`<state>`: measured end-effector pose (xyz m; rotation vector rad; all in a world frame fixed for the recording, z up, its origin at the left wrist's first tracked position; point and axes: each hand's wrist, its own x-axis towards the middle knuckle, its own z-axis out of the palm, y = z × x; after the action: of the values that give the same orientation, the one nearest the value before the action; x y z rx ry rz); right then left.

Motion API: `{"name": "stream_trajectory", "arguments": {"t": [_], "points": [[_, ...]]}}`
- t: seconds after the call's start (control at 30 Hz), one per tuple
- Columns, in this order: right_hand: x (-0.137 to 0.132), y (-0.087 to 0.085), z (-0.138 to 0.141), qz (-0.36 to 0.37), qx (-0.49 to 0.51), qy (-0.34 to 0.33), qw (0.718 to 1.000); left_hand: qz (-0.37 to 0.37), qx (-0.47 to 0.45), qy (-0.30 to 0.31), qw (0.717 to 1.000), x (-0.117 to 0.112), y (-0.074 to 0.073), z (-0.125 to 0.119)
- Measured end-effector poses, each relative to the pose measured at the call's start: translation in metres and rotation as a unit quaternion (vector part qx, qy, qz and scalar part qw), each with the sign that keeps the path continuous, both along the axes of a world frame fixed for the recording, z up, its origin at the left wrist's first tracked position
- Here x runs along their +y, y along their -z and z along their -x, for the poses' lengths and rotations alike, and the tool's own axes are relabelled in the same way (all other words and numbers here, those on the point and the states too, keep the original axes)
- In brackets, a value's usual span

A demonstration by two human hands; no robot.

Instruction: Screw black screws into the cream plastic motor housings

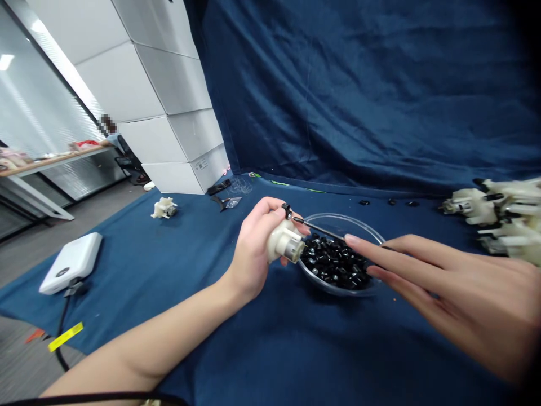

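My left hand [256,239] is closed around a cream plastic gearbox with a silver motor [287,243]. A small black part [287,210] sits at its upper end, by my left thumb. My right hand [439,276] grips a screwdriver [323,230], its thin shaft slanting up to the left with the tip end at the black part. Most of its handle is hidden by my right fingers. Beneath the shaft stands a clear bowl [372,224] holding many small black pieces [333,262], some with shiny metal spots.
More cream gearboxes [502,211] are heaped at the far right; a single gearbox [164,208] lies at left. A white power bank [71,262] with a black cable rests on the blue cloth. White boxes [156,107] are stacked behind. A person [113,132] sits in the background.
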<state>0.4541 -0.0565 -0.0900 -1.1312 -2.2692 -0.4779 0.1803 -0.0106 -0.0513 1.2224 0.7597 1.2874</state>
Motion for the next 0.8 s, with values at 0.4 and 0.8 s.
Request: {"name": "stream_trajectory", "arguments": {"t": [0.4,0.8], "points": [[0.0006,0.0030,-0.0030,-0.051,-0.065,0.012,0.997,-0.003,0.015,0.000,1.000,-0.0004,-0.0011,0.0003],[-0.0028,0.0007,0.0009,-0.073,-0.065,0.031,0.995,-0.012,0.054,-0.035,0.998,-0.0022,-0.0039,-0.0025]]}}
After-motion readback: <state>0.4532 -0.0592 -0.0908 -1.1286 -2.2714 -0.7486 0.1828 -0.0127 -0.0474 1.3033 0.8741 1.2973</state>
